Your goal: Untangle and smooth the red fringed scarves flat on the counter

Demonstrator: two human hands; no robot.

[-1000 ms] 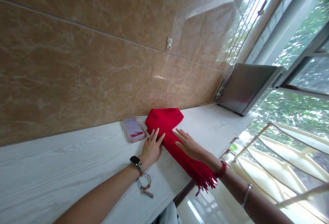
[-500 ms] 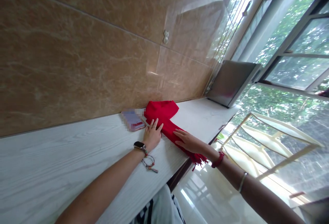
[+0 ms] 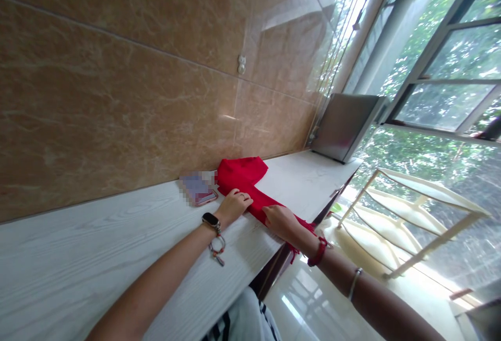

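A red scarf (image 3: 240,173) with a fringed end lies folded across the white tabletop (image 3: 129,236), its far part bent to the right near the wall. The fingers of my left hand (image 3: 233,207) are curled onto the scarf's left edge, near the fold. Farther along the strip, toward the fringe, my right hand (image 3: 282,223) is closed on the cloth, with its fingers bent under. The fringe hangs past the table's edge, partly hidden behind my right wrist. A phone (image 3: 205,197) lies left of the scarf, partly blurred out.
A brown marbled tile wall (image 3: 117,95) runs along the back of the table. At the far right end stands a grey metallic box (image 3: 346,124). Beyond the table's edge are a cream tiered rack (image 3: 415,210) and a shiny floor (image 3: 301,299), with windows behind.
Both hands have gone from lying flat with fingers spread to curled on the scarf. The view has shifted slightly. The scarf's far fold looks unchanged.
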